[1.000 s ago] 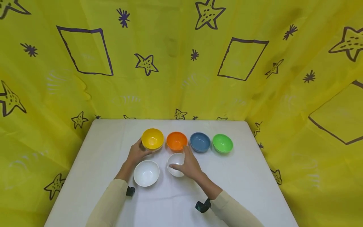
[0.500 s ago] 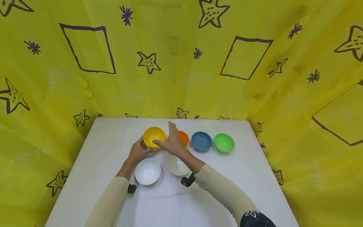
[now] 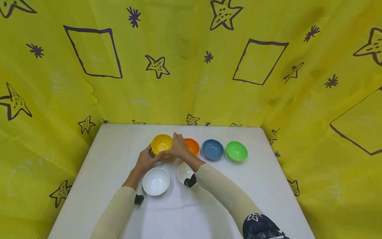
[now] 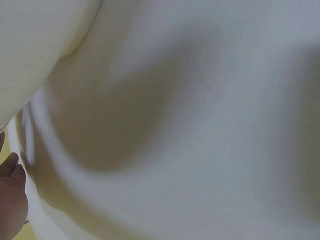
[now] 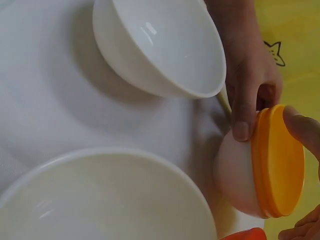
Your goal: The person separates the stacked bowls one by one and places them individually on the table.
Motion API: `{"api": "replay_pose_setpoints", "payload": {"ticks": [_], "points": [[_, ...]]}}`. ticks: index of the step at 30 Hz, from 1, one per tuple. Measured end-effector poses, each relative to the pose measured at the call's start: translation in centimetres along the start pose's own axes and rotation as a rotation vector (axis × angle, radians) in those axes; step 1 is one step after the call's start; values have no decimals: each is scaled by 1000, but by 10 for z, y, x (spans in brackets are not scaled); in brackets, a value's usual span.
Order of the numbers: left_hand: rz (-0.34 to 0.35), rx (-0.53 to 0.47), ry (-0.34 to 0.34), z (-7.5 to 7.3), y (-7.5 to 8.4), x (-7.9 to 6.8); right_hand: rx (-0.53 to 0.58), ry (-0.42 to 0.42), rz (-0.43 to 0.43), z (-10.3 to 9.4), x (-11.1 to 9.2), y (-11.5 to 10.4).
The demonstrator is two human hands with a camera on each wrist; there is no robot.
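Observation:
A yellow bowl (image 3: 162,142) stands at the left end of the far row, nested in a white bowl (image 5: 232,172) whose side shows in the right wrist view. My left hand (image 3: 146,159) grips this pair from the left, its thumb pressed on the white side just below the yellow rim. From the right, my right hand (image 3: 178,146) holds the yellow bowl by its rim, thumb at the near edge and fingers round the far side. Two more white bowls sit nearer me: the left one (image 3: 156,181) in full view, the right one (image 3: 182,171) partly behind my right wrist.
Along the far row to the right stand an orange bowl (image 3: 194,146), partly hidden by my right hand, a blue bowl (image 3: 212,149) and a green bowl (image 3: 236,151). The white table (image 3: 119,142) meets a yellow curtain (image 3: 179,99) with drawn stars at its back and sides.
My right hand has gone from over the right white bowl leftward and away to the yellow bowl, and its fingers have closed in on the rim. My left hand has stayed in place.

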State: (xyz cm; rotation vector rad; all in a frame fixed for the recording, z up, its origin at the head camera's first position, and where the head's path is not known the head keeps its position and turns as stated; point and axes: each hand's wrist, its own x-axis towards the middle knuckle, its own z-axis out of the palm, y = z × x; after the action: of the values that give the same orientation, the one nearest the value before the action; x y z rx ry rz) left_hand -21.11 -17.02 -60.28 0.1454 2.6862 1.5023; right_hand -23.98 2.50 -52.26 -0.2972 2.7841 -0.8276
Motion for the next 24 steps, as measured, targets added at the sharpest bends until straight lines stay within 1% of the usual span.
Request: {"api": "replay_pose_setpoints", "payload": {"ticks": [4, 7, 9, 13, 17, 24], "points": [[1, -6, 2, -1, 2, 0, -50, -18, 27, 5, 4, 2], [6, -8, 3, -1, 1, 0, -35, -37, 53, 7, 6, 3], [13, -9, 5, -1, 0, 0, -27, -41, 57, 8, 7, 4], [18, -5, 4, -2, -1, 1, -60, -48, 30, 10, 8, 6], [4, 2, -12, -2, 0, -1, -82, -49, 12, 14, 8, 6], [15, 6, -2, -2, 0, -1, -107, -21, -26, 15, 7, 2]]}}
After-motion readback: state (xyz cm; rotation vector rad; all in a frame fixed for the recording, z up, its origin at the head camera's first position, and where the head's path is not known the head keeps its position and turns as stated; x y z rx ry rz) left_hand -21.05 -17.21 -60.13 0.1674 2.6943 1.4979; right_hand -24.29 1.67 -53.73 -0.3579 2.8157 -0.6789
